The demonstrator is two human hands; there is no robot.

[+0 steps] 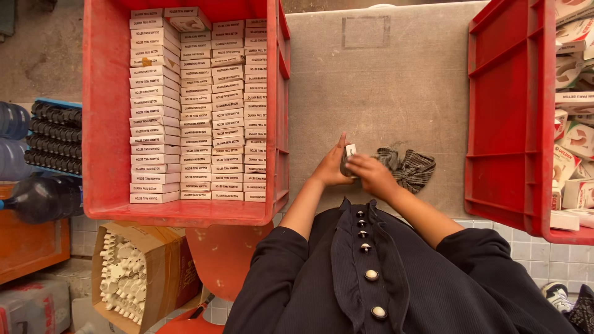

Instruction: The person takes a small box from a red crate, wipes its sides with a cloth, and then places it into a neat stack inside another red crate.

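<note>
My left hand (331,167) and my right hand (374,175) meet over the near edge of the grey worktable (383,80). Between them they hold a small object with a white rectangular face (349,152); its dark lower part is mostly hidden by my fingers. A striped grey cloth (409,168) lies crumpled just right of my right hand. To the left stands a red plastic crate (102,124) filled with neat rows of small white boxes (198,111).
A second red crate (507,117) at the right holds loose white and red cartons (575,136). Lower left: a cardboard box of white plastic parts (127,278), dark bottles (37,198), a black ribbed rack (55,136). Tiled floor lies below.
</note>
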